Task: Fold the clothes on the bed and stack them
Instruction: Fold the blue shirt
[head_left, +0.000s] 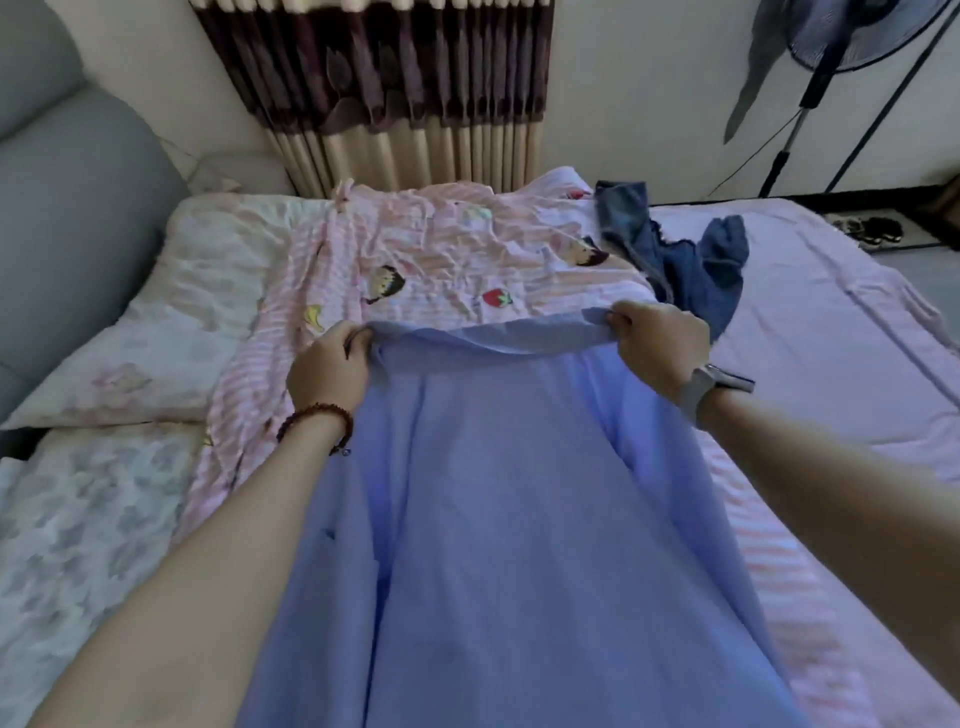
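Observation:
A large light blue garment stretches from its far edge down toward me, over the bed. My left hand grips the far left corner of that edge, fingers curled round the fabric. My right hand grips the far right corner the same way. The edge between the two hands is folded over and held slightly above the bed. A crumpled dark blue denim garment lies beyond my right hand, apart from the blue one.
A pink striped blanket with cartoon prints covers the bed's middle. A floral pillow lies at the left beside a grey headboard. A lilac sheet covers the right side. A standing fan and curtain are behind.

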